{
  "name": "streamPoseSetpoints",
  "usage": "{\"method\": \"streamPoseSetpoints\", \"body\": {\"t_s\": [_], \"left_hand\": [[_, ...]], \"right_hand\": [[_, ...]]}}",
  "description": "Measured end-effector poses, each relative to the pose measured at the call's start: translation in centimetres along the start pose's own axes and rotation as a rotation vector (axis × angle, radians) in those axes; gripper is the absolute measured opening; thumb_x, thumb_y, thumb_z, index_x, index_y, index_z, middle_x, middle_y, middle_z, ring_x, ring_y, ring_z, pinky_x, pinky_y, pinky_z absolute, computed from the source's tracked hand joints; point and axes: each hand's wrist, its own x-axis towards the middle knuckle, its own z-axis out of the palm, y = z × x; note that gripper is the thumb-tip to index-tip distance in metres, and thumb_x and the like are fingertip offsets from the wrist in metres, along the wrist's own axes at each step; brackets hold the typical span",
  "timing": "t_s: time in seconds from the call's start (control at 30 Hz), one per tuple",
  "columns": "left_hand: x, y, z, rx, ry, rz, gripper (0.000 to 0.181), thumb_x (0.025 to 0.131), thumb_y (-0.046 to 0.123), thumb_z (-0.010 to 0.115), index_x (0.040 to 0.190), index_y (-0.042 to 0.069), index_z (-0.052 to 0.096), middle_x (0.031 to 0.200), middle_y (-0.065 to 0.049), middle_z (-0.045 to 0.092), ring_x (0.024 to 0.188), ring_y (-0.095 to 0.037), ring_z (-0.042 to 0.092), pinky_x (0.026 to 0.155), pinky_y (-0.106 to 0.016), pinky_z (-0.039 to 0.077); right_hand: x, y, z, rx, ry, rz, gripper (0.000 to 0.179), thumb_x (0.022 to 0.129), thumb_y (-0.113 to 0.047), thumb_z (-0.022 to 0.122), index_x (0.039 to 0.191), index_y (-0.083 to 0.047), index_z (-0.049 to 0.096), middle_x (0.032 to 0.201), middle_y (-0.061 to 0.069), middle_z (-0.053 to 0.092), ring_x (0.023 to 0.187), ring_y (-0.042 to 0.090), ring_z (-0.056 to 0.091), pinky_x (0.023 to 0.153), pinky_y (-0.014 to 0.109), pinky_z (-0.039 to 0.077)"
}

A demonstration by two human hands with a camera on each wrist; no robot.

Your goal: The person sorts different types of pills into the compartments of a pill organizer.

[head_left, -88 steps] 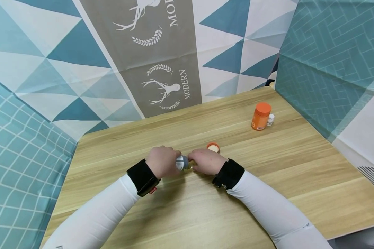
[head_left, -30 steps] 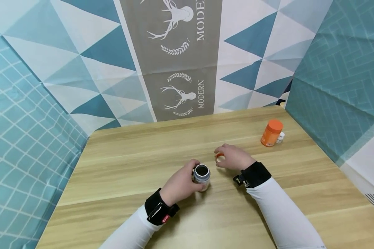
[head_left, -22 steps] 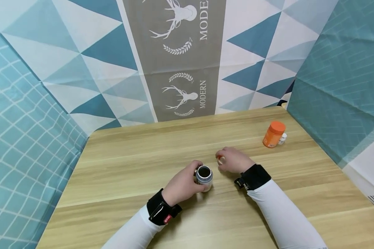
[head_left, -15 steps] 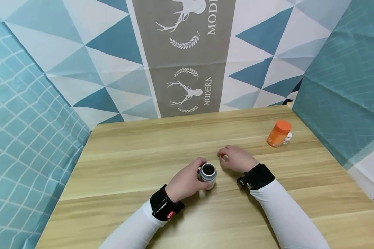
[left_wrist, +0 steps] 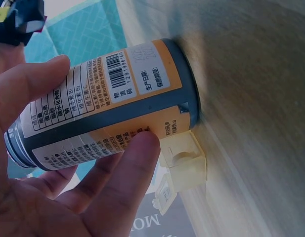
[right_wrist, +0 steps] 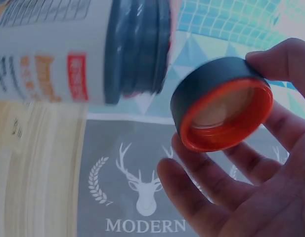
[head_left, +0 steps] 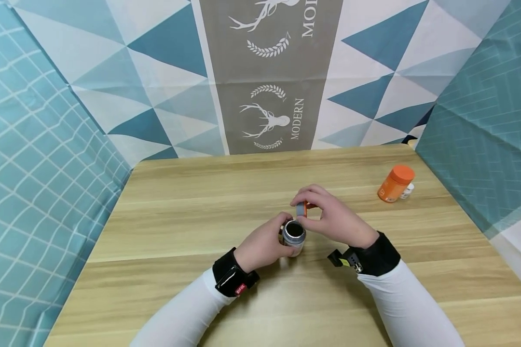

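My left hand (head_left: 262,246) grips a grey pill bottle (left_wrist: 110,101) with a white and orange label, its thumb and fingers around the sides. The bottle is upright, its base at the tabletop and its dark mouth uncovered. My right hand (head_left: 332,219) pinches the bottle's cap (right_wrist: 221,103), grey outside and orange inside, between thumb and fingers. In the head view the cap is tipped on edge right beside the bottle's rim. Close by the bottle's base, a small clear yellow pill box (left_wrist: 184,168) with a raised lid shows in the left wrist view; the hands hide it in the head view.
Toward the back right of the wooden table (head_left: 191,193) stand an orange jar (head_left: 396,184) and a small white bottle (head_left: 407,191). Patterned cloths hang behind the table and along both sides.
Earlier the left hand held the bottle tipped beside the yellow box; it is now upright. My right hand took the cap off the table and brought it up to the bottle's mouth.
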Motion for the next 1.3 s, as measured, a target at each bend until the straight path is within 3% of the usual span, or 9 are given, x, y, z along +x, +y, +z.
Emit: {"method": "streamPoseSetpoints", "body": {"t_s": [0.13,0.27,0.43,0.6,0.77,0.9,1.07,1.17,1.3], "left_hand": [[0.0,0.1,-0.1,-0.018,-0.007,-0.006,0.057,0.077,0.024,0.081,0.123,0.018,0.048,0.109,0.004,0.063,0.094,-0.006,0.057,0.081,-0.033,0.051],[-0.1,0.2,-0.3,-0.009,-0.014,-0.013,0.057,0.079,0.024,0.08,0.124,0.016,0.048,0.112,0.003,0.062,0.094,-0.006,0.056,0.082,-0.032,0.051],[-0.1,0.3,-0.3,0.016,-0.018,-0.024,0.056,0.079,0.029,0.08,0.122,0.018,0.047,0.107,0.005,0.061,0.09,-0.007,0.056,0.078,-0.03,0.05],[-0.1,0.2,-0.3,0.009,-0.02,-0.035,0.058,0.078,0.031,0.08,0.124,0.018,0.046,0.104,0.006,0.059,0.087,-0.01,0.055,0.077,-0.029,0.049],[-0.1,0.1,-0.3,0.014,-0.011,-0.026,0.06,0.077,0.03,0.08,0.126,0.018,0.047,0.106,0.006,0.059,0.089,-0.009,0.055,0.079,-0.03,0.049],[0.0,0.1,-0.3,0.015,-0.011,-0.021,0.061,0.077,0.03,0.081,0.127,0.019,0.047,0.107,0.006,0.06,0.089,-0.008,0.055,0.077,-0.029,0.049],[0.0,0.2,-0.4,0.008,-0.018,-0.031,0.06,0.077,0.029,0.081,0.126,0.02,0.048,0.108,0.006,0.06,0.089,-0.007,0.055,0.077,-0.029,0.05],[0.0,0.2,-0.4,-0.002,-0.019,-0.033,0.065,0.077,0.028,0.081,0.13,0.018,0.046,0.11,0.005,0.06,0.092,-0.007,0.056,0.08,-0.03,0.05],[0.0,0.1,-0.4,-0.005,-0.014,-0.018,0.075,0.076,0.027,0.082,0.138,0.015,0.042,0.116,0.002,0.059,0.097,-0.007,0.054,0.085,-0.032,0.049]], "right_hand": [[0.1,-0.6,0.2,0.026,-0.007,-0.031,0.022,0.083,-0.011,0.075,0.093,-0.015,0.056,0.113,0.0,0.05,0.099,0.011,0.048,0.083,0.037,0.05],[0.0,-0.8,0.4,0.018,-0.074,-0.026,0.028,0.083,-0.011,0.075,0.079,-0.016,0.048,0.114,0.0,0.052,0.102,0.013,0.049,0.081,0.039,0.051],[-0.2,-0.8,0.6,-0.005,-0.182,-0.028,0.029,0.083,-0.012,0.075,0.074,-0.015,0.047,0.118,0.0,0.054,0.104,0.012,0.051,0.08,0.034,0.053],[-0.4,-0.8,0.8,-0.051,-0.233,-0.024,0.03,0.082,-0.014,0.077,0.074,-0.013,0.048,0.124,-0.001,0.057,0.115,0.011,0.048,0.086,0.034,0.052],[-0.4,-1.5,0.9,-0.128,-0.216,-0.034,0.031,0.08,-0.014,0.078,0.075,-0.015,0.048,0.121,0.002,0.059,0.113,0.013,0.05,0.084,0.036,0.054],[-0.3,-1.9,1.4,-0.21,-0.145,-0.06,0.031,0.077,-0.017,0.081,0.077,-0.014,0.05,0.101,0.0,0.059,0.09,0.011,0.054,0.071,0.032,0.054],[0.0,-1.8,2.7,-0.321,-0.076,0.029,0.034,0.081,-0.039,0.077,0.085,-0.015,0.053,0.083,-0.003,0.049,0.069,0.01,0.047,0.058,0.025,0.045],[0.0,-1.8,2.8,-0.314,-0.075,0.067,0.037,0.085,-0.045,0.071,0.098,-0.014,0.056,0.093,-0.002,0.053,0.076,0.01,0.051,0.064,0.026,0.049],[-0.2,-2.1,1.9,-0.245,-0.107,0.006,0.035,0.088,-0.03,0.068,0.117,-0.012,0.059,0.125,0.004,0.054,0.107,0.013,0.052,0.088,0.036,0.05]]}}
